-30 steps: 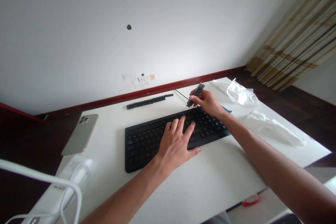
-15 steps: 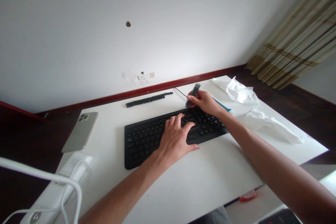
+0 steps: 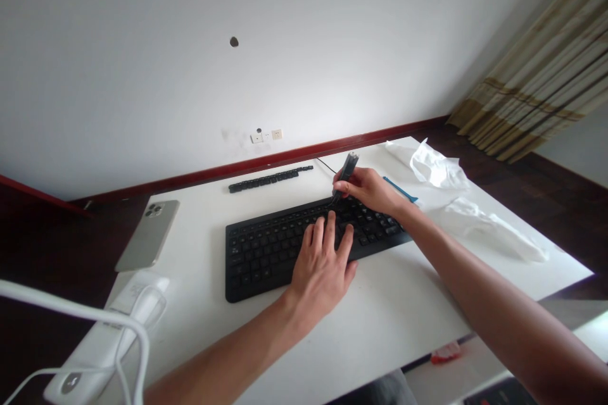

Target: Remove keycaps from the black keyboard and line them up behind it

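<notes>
A black keyboard (image 3: 266,250) lies on the white table (image 3: 389,310). My left hand (image 3: 325,262) rests flat on its keys with the fingers stretched out and slightly apart, holding nothing. My right hand (image 3: 370,190) is closed round a small dark tool (image 3: 344,174), held like a pen, with its tip down on the keyboard's top row. A row of loose black keycaps (image 3: 270,179) lies on the table behind the keyboard. A thin black cable runs from the keyboard's back edge.
A grey phone (image 3: 148,235) lies face down at the left. A white power strip (image 3: 107,338) with a white cable sits at the near left corner. Crumpled white plastic wrap (image 3: 439,168) and a blue strip (image 3: 401,190) lie at the right. Wall sockets (image 3: 266,135) sit low on the wall.
My left hand has slid back toward the keyboard's near edge and its fingers have straightened. My right hand with the tool has shifted slightly left and lowered the tip onto the keys.
</notes>
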The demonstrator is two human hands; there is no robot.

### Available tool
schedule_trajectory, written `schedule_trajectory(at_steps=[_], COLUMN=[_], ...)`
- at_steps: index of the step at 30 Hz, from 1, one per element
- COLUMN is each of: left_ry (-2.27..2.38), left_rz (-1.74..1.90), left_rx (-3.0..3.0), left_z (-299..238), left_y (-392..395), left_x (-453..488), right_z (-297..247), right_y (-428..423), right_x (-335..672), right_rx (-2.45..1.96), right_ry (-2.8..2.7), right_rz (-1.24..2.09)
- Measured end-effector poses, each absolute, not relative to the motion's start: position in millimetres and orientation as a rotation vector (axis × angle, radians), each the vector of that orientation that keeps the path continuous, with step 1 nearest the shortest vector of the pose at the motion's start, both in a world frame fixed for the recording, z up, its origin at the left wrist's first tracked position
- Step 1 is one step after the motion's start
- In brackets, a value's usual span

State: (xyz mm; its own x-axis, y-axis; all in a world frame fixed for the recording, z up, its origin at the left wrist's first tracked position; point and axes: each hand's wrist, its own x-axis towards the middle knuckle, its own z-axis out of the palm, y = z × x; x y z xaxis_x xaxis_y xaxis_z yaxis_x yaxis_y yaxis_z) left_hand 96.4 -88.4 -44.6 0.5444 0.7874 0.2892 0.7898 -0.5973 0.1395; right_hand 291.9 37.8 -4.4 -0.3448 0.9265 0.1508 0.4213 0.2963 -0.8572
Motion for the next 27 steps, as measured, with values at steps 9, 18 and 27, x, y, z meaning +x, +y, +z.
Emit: schedule_trajectory(at_steps=[9,18,27], left_ry=[-1.428,-1.438,-1.435], left_rz=[-0.536,-0.525,-0.516], left_rx=[-2.727,-2.75,-2.754], left_z=[-50,-48,-47], left_y=[-90,-90,-90], left_x=[98,98,97], right_z=[6,3,-4], right_y=[21,35,42], right_x=[275,293,300], right_rx=[-1.089,-1.118,-1.036], right_ry=[-2.089,-2.015,-2.003], right_rz=[0.955,1.103,1.21])
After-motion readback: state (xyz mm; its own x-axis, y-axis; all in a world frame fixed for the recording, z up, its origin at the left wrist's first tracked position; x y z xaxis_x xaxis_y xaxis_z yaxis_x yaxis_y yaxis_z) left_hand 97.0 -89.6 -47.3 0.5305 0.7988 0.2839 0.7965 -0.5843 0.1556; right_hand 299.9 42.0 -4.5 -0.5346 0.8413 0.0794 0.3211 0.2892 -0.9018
